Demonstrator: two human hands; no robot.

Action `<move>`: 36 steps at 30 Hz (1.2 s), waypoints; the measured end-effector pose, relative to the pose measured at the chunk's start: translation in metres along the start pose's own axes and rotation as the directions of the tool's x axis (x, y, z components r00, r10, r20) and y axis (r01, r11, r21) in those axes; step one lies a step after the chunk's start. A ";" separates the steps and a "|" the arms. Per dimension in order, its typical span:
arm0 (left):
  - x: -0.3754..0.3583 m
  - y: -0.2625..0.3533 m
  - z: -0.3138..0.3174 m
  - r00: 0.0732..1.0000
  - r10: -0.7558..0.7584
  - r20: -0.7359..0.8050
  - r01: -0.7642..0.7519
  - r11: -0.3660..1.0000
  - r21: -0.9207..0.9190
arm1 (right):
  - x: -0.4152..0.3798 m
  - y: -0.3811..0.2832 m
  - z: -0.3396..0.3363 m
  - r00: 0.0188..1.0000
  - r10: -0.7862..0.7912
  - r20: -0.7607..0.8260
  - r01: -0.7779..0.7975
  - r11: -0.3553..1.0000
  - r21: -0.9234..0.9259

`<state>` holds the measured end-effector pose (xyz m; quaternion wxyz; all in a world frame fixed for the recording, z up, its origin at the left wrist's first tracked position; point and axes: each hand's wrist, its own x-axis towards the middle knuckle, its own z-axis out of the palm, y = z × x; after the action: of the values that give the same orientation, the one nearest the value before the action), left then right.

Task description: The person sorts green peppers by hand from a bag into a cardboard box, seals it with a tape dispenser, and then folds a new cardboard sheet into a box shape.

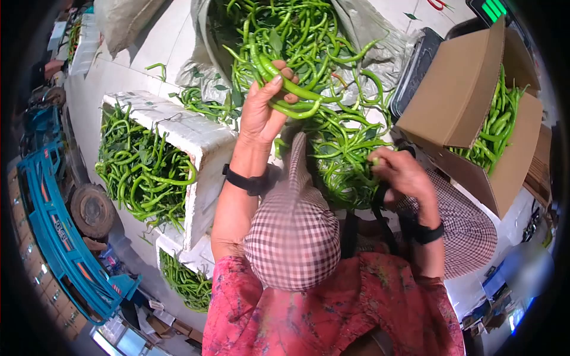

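Several long green peppers [306, 94] are gripped in your left hand [264, 108], thumb across them and fingers wrapped behind, in front of the open sack [369, 28]. Your right hand [405, 173] is to the right and lower, its fingers curled in at the edge of the loose pepper heap [350, 142]; a bit of green shows at the fingertips, but you cannot tell from this view whether it is held. More peppers fill the sack's mouth and spill out toward you. On your left, a white foam box [209, 148] is packed with peppers, and a second foam box [195, 258] with peppers sits just below it. On your right, a cardboard box [457, 89] has its flaps standing open, with green peppers showing inside. Black bands [428, 234] circle both your wrists.
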<state>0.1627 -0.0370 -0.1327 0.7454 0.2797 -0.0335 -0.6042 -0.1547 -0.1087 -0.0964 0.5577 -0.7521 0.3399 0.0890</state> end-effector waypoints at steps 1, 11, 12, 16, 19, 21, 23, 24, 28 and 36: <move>0.000 -0.001 0.000 1.000 -0.005 0.016 0.005 1.000 -0.015 | 0.001 0.005 0.012 0.995 0.091 -0.030 -0.091 0.996 -0.013; -0.019 0.001 -0.025 0.998 0.002 -0.066 -0.002 1.000 -0.007 | 0.064 0.139 0.072 0.854 0.059 -0.517 -0.224 0.939 -0.262; -0.022 -0.001 -0.029 0.998 -0.005 -0.066 0.005 1.000 -0.011 | 0.072 0.143 0.077 0.843 0.022 -0.537 -0.241 0.909 -0.341; -0.033 -0.005 -0.037 0.989 -0.021 -0.148 0.024 0.999 0.021 | 0.089 0.149 0.104 0.823 0.273 -0.498 -0.476 0.811 -0.341; -0.039 -0.011 -0.035 0.984 -0.021 -0.176 0.024 1.000 0.018 | 0.084 0.135 0.133 0.874 0.271 -0.405 -0.410 0.857 -0.311; -0.042 -0.014 -0.036 0.974 -0.039 -0.222 0.041 0.999 0.005 | 0.063 0.118 0.158 0.926 0.293 -0.238 -0.362 0.867 -0.343; -0.043 -0.013 -0.033 0.982 -0.054 -0.179 0.059 0.998 0.026 | 0.057 0.109 0.172 0.936 0.300 -0.185 -0.347 0.875 -0.337; -0.044 -0.010 -0.031 0.981 -0.038 -0.189 0.056 0.995 0.087 | 0.053 0.107 0.179 0.941 0.314 -0.124 -0.337 0.880 -0.334; -0.056 0.009 -0.003 0.973 0.039 -0.230 0.003 0.984 0.180 | 0.051 0.106 0.169 0.958 0.269 -0.101 -0.287 0.891 -0.351; -0.133 0.081 0.080 0.976 0.214 -0.044 -0.186 0.919 0.349 | 0.025 0.087 0.193 0.976 0.219 0.016 -0.206 0.938 -0.279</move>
<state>0.1673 0.0642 0.0101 0.7440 0.4245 -0.1361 -0.4977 -0.1417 0.0419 -0.2465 0.4424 -0.7789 0.3904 0.2126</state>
